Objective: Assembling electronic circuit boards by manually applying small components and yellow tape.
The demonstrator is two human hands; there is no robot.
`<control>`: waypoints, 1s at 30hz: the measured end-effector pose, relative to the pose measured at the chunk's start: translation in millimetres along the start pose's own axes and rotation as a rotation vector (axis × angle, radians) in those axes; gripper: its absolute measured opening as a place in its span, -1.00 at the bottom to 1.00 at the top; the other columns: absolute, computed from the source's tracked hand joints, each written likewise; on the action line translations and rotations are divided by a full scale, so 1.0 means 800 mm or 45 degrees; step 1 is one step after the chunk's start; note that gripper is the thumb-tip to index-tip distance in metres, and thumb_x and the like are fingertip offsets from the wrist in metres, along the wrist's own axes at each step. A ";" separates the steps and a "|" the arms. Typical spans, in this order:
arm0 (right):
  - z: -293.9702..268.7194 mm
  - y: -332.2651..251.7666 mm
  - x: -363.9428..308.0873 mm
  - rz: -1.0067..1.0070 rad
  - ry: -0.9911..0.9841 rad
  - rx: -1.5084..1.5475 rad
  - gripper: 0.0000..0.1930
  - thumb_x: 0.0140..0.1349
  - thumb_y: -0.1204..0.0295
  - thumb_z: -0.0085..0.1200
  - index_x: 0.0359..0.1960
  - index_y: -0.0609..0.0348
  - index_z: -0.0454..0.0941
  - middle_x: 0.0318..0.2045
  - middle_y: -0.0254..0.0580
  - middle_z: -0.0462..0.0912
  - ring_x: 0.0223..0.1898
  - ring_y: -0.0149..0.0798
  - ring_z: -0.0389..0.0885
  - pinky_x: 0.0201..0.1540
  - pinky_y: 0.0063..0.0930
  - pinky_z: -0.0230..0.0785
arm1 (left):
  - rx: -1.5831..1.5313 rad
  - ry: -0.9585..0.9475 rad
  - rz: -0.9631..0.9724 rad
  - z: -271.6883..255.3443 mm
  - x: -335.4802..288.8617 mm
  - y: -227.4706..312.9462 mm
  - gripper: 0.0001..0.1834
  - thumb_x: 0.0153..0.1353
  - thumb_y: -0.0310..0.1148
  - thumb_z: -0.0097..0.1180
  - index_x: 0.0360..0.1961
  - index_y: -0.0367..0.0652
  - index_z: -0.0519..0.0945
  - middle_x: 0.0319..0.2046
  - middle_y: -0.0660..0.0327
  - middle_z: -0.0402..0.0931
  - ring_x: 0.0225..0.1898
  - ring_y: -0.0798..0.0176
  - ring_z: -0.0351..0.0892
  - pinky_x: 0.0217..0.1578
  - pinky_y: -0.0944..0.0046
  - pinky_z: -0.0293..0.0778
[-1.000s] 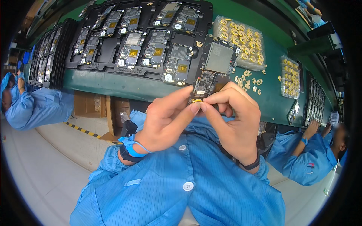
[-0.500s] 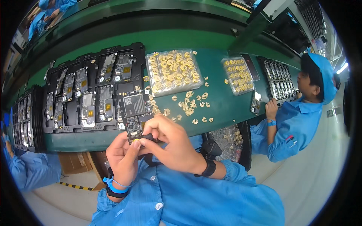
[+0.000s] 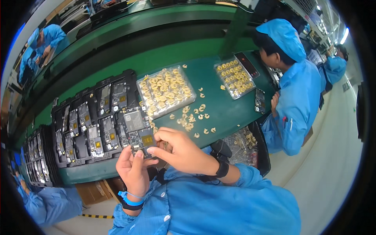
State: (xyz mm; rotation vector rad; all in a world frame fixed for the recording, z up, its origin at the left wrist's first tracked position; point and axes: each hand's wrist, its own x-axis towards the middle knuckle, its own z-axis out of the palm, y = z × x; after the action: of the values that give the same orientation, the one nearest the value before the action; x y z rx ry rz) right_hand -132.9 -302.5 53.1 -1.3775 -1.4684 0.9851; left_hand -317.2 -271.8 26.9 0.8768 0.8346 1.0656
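Note:
A dark circuit board [image 3: 134,121] with a grey metal shield and a gold-coloured patch is held up over the table's near edge. My left hand [image 3: 133,169] pinches its lower left end, thumb on the face and fingers beneath. My right hand [image 3: 178,152] is closed at the lower right edge, the thumb resting on the board's corner and the other fingers curled partly behind it. Beyond the board, a clear plastic tray [image 3: 189,102] holds many yellow ring-shaped pieces. Loose cream-coloured curved pieces [image 3: 188,126] lie scattered to the right of the board.
Left of my hands stands a black tray [image 3: 133,78] of circuit boards, with a stack of similar trays [image 3: 54,156] beside it. Farther right are a smaller tray of yellow pieces [image 3: 235,78], a lone board [image 3: 259,101] and a co-worker [image 3: 293,94]. A bin [image 3: 260,150] with plastic sits below.
The whole view has shifted. My right fingers have moved to the board's right edge, uncovering its gold patch. The black piece in them and the yellow ring by my left thumb no longer show.

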 end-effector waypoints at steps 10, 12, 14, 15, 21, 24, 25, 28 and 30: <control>-0.197 0.074 0.160 0.005 0.472 0.248 -0.86 0.44 0.42 0.29 -0.20 0.26 0.69 -0.43 -0.33 0.70 -0.42 -0.47 0.67 -0.41 -0.59 0.48 | 0.383 -0.255 0.019 -0.018 0.015 0.029 -0.59 0.51 -0.38 0.14 0.28 -0.38 0.52 0.15 -0.16 0.66 0.03 -0.11 0.79 -0.03 0.07 0.73; -0.247 0.109 0.216 0.125 0.628 0.153 -0.85 0.40 0.44 0.32 -0.17 0.29 0.72 -0.41 -0.29 0.72 -0.43 -0.44 0.67 -0.42 -0.57 0.46 | 0.390 -0.160 0.060 -0.027 0.014 0.029 -0.70 0.50 -0.43 0.14 0.15 -0.37 0.61 0.04 -0.11 0.72 -0.01 -0.03 0.80 -0.06 0.13 0.72; -0.283 0.150 0.264 0.311 0.599 0.140 -0.85 0.40 0.43 0.33 -0.19 0.30 0.73 -0.41 -0.30 0.72 -0.41 -0.45 0.68 -0.39 -0.58 0.45 | 0.429 -0.075 0.096 -0.045 0.016 0.029 -0.74 0.49 -0.49 0.15 0.12 -0.36 0.62 0.00 -0.07 0.73 -0.06 0.03 0.81 -0.08 0.16 0.71; -0.292 0.173 0.288 0.304 0.577 0.142 -0.85 0.40 0.43 0.33 -0.19 0.30 0.73 -0.41 -0.30 0.72 -0.41 -0.45 0.68 -0.39 -0.58 0.45 | 0.439 -0.023 0.115 -0.050 0.015 0.029 -0.77 0.49 -0.52 0.15 0.10 -0.37 0.63 -0.05 -0.02 0.74 -0.09 0.08 0.80 -0.09 0.19 0.70; -0.297 0.242 0.337 0.310 0.573 -0.937 -0.72 0.22 0.31 0.45 -0.22 0.28 0.72 -0.36 0.04 0.75 -0.33 0.16 0.73 -0.13 -0.07 0.58 | 0.487 0.017 0.109 -0.076 0.009 0.034 -0.78 0.53 -0.48 0.14 0.09 -0.38 0.63 -0.08 0.01 0.76 -0.06 0.15 0.80 -0.08 0.24 0.66; -0.267 0.213 0.302 -0.294 0.946 -1.246 -0.72 0.22 0.33 0.43 -0.22 0.30 0.70 -0.31 0.06 0.75 -0.25 0.16 0.74 -0.09 -0.07 0.57 | 0.470 0.018 0.111 -0.079 0.016 0.031 -0.78 0.53 -0.48 0.14 0.08 -0.38 0.64 -0.10 0.00 0.76 -0.07 0.15 0.80 -0.08 0.24 0.66; -0.248 0.175 0.289 -0.273 0.702 -1.110 -0.70 0.20 0.32 0.43 -0.19 0.31 0.70 -0.25 0.04 0.74 -0.16 0.07 0.73 -0.06 -0.14 0.57 | 0.464 0.038 0.104 -0.081 0.017 0.030 -0.78 0.53 -0.48 0.14 0.08 -0.38 0.64 -0.10 0.00 0.76 -0.07 0.15 0.80 -0.08 0.24 0.66; -0.184 0.085 0.213 -0.307 -0.013 -0.805 -0.77 0.25 0.38 0.36 -0.13 0.25 0.74 -0.25 -0.08 0.70 -0.14 -0.12 0.69 -0.02 -0.27 0.53 | 0.481 0.058 0.113 -0.084 0.020 0.025 -0.79 0.53 -0.48 0.14 0.08 -0.37 0.64 -0.10 0.01 0.76 -0.09 0.16 0.80 -0.08 0.23 0.67; -0.163 0.081 0.174 -0.440 -0.141 -0.860 -0.78 0.29 0.37 0.33 -0.08 0.15 0.78 -0.18 -0.11 0.65 -0.09 -0.01 0.65 0.02 -0.20 0.53 | 0.436 0.016 0.094 -0.077 0.028 0.023 -0.79 0.53 -0.49 0.15 0.08 -0.37 0.65 -0.11 0.01 0.76 -0.09 0.17 0.79 -0.08 0.23 0.67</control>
State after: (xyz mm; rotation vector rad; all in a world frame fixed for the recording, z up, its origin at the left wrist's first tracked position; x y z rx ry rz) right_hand 10.3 -160.7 42.2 -1.4539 -2.1556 0.3510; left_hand -373.1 -234.8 14.8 1.1965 1.0195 1.0079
